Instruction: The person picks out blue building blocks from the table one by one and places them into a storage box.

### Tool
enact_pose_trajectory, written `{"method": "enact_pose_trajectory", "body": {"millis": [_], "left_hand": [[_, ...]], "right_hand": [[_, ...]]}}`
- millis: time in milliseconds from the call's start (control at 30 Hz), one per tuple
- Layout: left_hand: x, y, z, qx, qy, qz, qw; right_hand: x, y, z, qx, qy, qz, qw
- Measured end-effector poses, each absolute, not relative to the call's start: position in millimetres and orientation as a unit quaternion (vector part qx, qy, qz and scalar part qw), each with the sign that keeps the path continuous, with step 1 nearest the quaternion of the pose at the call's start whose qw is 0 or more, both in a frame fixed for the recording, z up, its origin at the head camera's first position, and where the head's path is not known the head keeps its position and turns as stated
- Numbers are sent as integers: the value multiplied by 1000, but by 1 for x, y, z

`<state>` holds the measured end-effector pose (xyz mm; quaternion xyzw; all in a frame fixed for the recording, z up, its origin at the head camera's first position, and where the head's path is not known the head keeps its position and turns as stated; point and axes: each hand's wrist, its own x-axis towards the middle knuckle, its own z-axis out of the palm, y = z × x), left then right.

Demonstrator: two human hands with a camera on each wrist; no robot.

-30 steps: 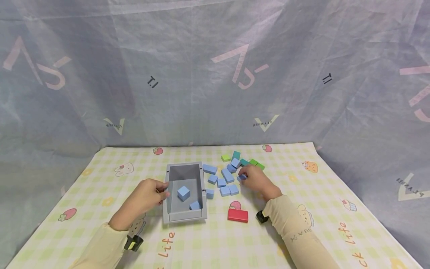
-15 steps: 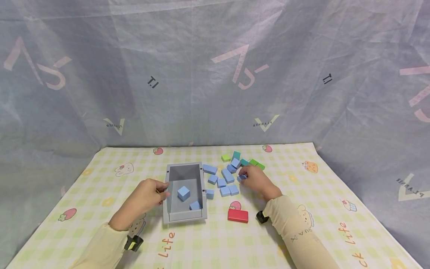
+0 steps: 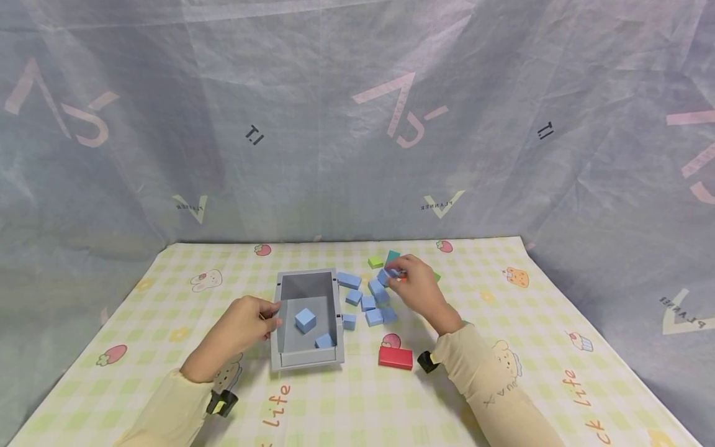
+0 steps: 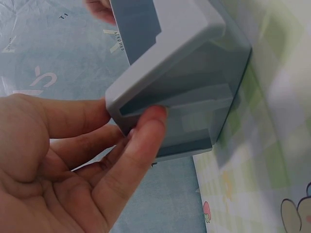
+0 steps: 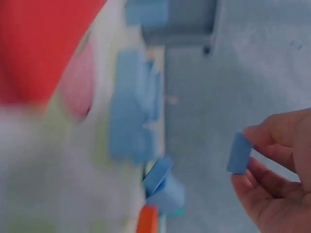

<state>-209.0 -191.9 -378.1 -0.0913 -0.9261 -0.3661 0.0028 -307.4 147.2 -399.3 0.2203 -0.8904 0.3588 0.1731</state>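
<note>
Toward eight o'clock from the right hand [image 3: 418,287], which pinches a small light-blue oblong block [image 5: 239,153], lies the open-topped grey rectangular plastic bin [image 3: 309,358], long axis twelve-to-six, gripped at nine o'clock by the left hand [image 3: 242,321].

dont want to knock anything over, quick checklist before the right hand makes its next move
1. Right hand has a grip: ok, it pinches a blue block.
2. Blue block lifted clear of the table: ok, nothing touches it but the hand.
3. Grey box steadied: ok, the left hand pinches its left edge.
4. Space inside the box: ok, two blue pieces with bare floor around them.
5. Blue block above the box: not ok, it is off to the right.
6. Number of pieces behind the right hand: cannot tell.
</note>
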Motion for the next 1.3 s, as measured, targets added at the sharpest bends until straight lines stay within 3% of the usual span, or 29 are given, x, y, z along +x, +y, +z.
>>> {"method": "enact_pose_trajectory", "body": {"millis": [267, 533, 1300], "left_hand": [[-209, -192, -378, -96, -926, -365, 2], [-209, -192, -378, -99, -924, -370, 3], [-210, -191, -378, -91, -925, -368, 4]], "right_hand": [[-269, 102, -382, 331, -822, 391, 248], [-239, 66, -387, 452, -780, 358, 244], [-238, 59, -405, 462, -803, 323, 195]]}}
